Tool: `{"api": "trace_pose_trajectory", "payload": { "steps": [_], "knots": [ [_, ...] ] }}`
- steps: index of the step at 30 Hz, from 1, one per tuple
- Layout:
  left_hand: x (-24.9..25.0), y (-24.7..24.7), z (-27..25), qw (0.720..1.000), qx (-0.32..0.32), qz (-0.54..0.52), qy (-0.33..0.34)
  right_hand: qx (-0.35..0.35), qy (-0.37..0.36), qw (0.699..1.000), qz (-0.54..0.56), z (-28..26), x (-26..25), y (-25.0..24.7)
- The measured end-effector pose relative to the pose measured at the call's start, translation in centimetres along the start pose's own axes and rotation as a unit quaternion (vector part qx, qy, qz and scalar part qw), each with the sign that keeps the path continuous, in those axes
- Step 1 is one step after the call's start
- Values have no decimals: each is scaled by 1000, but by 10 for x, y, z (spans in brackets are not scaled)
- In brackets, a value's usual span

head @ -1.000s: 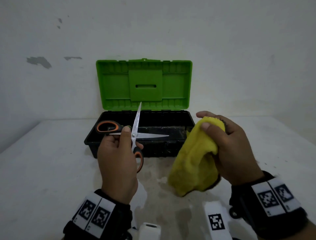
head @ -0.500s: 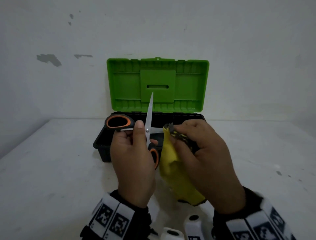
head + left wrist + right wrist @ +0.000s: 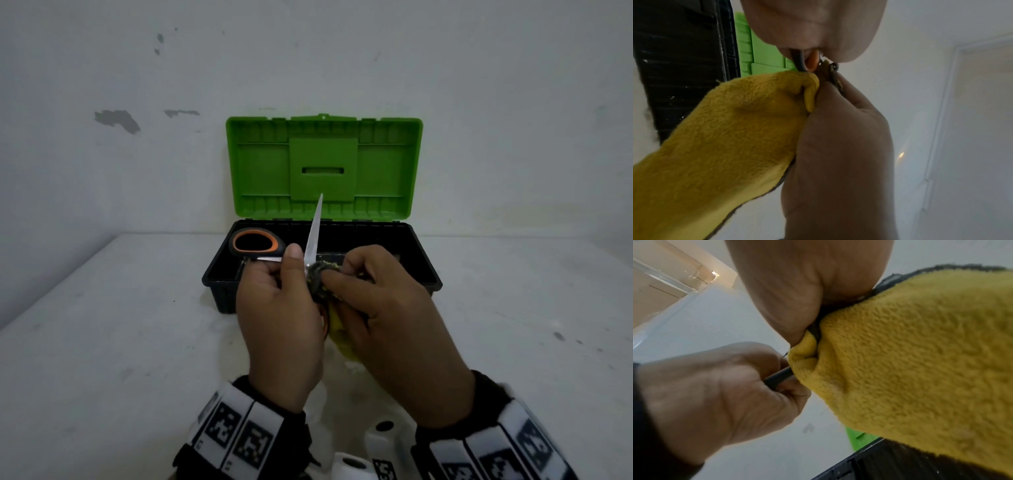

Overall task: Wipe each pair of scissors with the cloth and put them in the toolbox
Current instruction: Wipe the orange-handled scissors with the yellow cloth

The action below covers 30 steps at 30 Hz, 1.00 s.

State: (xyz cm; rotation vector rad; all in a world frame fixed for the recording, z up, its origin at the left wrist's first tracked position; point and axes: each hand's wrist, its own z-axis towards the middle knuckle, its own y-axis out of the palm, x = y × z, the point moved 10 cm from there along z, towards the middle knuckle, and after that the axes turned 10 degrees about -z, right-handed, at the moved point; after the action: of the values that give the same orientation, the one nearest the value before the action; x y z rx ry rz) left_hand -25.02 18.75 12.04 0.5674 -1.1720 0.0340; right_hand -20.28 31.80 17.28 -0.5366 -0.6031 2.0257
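Observation:
My left hand [image 3: 281, 308] grips a pair of scissors [image 3: 313, 233] with orange-and-black handles, blades spread wide; one blade points up, the other runs rightward. My right hand [image 3: 376, 308] holds the yellow cloth [image 3: 342, 337] bunched around that rightward blade, close to the pivot, so the blade is hidden. In the left wrist view the cloth [image 3: 725, 146] hangs down beside the right hand [image 3: 838, 154]. In the right wrist view the cloth [image 3: 910, 361] fills the right side and the left hand [image 3: 715, 394] grips a dark handle. The black toolbox [image 3: 421, 274] stands open just behind, green lid [image 3: 323, 168] upright.
The hands hover over a white table [image 3: 102, 342] that meets a white wall [image 3: 308, 51] behind the toolbox. White camera mounts [image 3: 383, 442] show at the bottom edge between the wrists. Small dark specks mark the table [image 3: 558, 335] on the right.
My right hand brought the cloth leftward from beside the scissors onto the rightward blade and slid it in to the pivot. The left hand kept its hold on the scissors.

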Motion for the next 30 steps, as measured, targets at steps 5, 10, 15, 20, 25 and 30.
{"api": "trace_pose_trajectory", "payload": {
  "steps": [5, 10, 15, 20, 25, 30],
  "knots": [
    [15, 0, -9, 999, -16, 23, 23, 31, 27, 999, -14, -4, 5, -13],
    [20, -4, -15, 1000, -14, 15, 16, 21, 6, 1000, -14, -10, -12, -18],
    [24, -3, -20, 999, -16, 30, 30, 38, 34, 999, -10, -15, -12, -24],
    [24, -4, -21, 999, -16, 31, 31, 57, 54, 997, -10, -19, 0, -28],
    [31, -5, -19, 997, -5, 39, 61, 50, 59, 997, 24, -19, -5, -24],
    [29, -3, -22, 999, -18, 10, 42, 64, 90, 994, 19, -20, 13, -26]
  ]
}}
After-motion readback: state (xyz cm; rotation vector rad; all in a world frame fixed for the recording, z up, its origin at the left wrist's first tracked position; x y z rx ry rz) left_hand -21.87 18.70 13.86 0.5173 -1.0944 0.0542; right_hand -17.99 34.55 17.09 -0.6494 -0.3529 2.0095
